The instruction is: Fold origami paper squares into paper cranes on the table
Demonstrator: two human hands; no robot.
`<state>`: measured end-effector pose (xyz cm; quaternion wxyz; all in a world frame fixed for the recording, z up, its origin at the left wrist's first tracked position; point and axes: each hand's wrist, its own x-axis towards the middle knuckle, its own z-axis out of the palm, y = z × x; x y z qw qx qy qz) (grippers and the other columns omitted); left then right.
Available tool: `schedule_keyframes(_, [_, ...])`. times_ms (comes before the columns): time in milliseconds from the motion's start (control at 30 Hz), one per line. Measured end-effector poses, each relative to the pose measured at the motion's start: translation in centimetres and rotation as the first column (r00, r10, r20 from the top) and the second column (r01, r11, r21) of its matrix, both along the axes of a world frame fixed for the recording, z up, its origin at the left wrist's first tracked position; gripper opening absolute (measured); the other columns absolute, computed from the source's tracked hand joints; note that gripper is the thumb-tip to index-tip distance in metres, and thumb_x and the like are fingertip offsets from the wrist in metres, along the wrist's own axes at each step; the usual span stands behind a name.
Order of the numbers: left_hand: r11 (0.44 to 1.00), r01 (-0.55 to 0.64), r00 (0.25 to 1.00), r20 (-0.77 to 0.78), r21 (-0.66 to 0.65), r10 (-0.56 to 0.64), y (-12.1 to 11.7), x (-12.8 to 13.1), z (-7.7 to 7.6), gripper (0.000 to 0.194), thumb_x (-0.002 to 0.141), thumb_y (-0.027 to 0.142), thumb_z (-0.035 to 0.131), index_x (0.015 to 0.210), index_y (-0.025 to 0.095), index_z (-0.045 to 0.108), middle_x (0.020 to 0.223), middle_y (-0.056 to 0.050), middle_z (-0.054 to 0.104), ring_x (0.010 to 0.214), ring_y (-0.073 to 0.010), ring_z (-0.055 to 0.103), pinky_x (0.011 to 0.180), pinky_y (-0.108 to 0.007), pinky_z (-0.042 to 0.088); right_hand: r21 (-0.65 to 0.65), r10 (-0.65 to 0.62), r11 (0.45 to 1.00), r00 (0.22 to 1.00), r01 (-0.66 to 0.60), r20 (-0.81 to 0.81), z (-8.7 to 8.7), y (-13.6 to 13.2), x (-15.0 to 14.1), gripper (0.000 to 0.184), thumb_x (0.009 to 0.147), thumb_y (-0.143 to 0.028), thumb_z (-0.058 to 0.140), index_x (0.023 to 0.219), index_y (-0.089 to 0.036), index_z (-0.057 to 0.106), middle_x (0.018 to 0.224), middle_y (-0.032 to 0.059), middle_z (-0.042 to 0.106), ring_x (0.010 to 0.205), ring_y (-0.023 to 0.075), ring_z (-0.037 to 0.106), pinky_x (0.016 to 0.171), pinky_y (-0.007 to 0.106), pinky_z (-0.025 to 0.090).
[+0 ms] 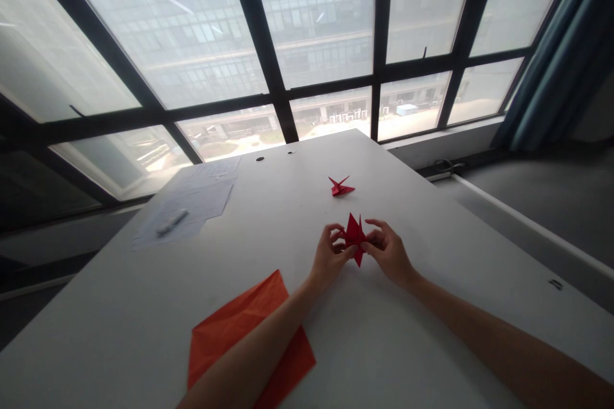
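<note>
Between my two hands, just above the white table (384, 345), is a red folded paper figure (355, 234) with several pointed tips. My left hand (330, 254) pinches its left side with thumb and fingers. From the other side my right hand (389, 252) grips it, the thumb close to the left thumb and the index finger raised. The lower tip of the figure points toward me. Beyond it lies a red origami crane (340, 188), touched by neither hand. My left forearm passes over a creased orange paper sheet (240, 319) and hides part of it.
Printed papers (211, 195) lie at the far left with a whitish pen-like object (173, 221) on top. Two round holes pierce the table's far end. Large framed windows (316, 19) stand behind, and a blue curtain (551, 64) hangs at the right.
</note>
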<state>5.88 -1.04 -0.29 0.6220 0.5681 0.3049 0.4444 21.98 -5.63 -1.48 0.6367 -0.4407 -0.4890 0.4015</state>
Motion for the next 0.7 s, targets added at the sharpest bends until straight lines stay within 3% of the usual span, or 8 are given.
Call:
schedule_keyframes(100, [0.999,0.034,0.998,0.043,0.026,-0.035,0.02,-0.14,-0.01,0.058,0.067,0.028,0.083,0.112,0.025,0.047,0.103,-0.002,0.063,0.079,-0.0148,0.067,0.066,-0.024,0.054,0.003,0.026,1.000,0.999,-0.026,-0.037,0.10,-0.13,-0.06,0.052,0.078,-0.028,0.072,0.124,-0.024,0.049,0.078,-0.0012,0.065,0.073,0.0177,0.064,0.071,0.032,0.054])
schedule_keyframes(300, [0.996,0.060,0.998,-0.041,0.062,-0.057,0.42,-0.72,0.18,0.054,0.069,0.030,0.081,0.116,0.021,0.057,0.105,-0.006,0.064,0.088,-0.0178,0.065,0.071,-0.026,0.053,0.024,0.026,0.999,0.999,-0.025,-0.042,0.15,-0.30,-0.15,0.059,0.076,-0.030,0.074,0.129,-0.025,0.047,0.081,-0.0002,0.067,0.076,0.0183,0.066,0.075,0.034,0.055])
schedule_keyframes(533, [0.987,0.142,0.987,-0.088,0.074,-0.135,0.52,-0.67,0.20,0.035,0.074,0.032,0.079,0.101,0.014,0.068,0.101,-0.011,0.069,0.092,-0.0231,0.065,0.079,-0.032,0.052,0.078,-0.016,0.997,1.000,0.015,0.015,0.27,-0.40,0.01,0.056,0.078,-0.030,0.073,0.128,-0.024,0.049,0.082,0.0009,0.069,0.076,0.0182,0.067,0.073,0.032,0.055])
schedule_keyframes(700, [0.982,0.045,0.987,-0.162,0.181,-0.016,0.47,-0.37,0.12,0.029,0.073,0.030,0.079,0.096,0.015,0.072,0.093,-0.009,0.069,0.086,-0.0212,0.065,0.073,-0.029,0.052,0.108,-0.103,0.991,0.980,0.086,0.168,0.16,-0.37,0.26,0.042,0.081,-0.029,0.071,0.120,-0.023,0.059,0.086,0.0029,0.070,0.080,0.0194,0.067,0.079,0.034,0.054])
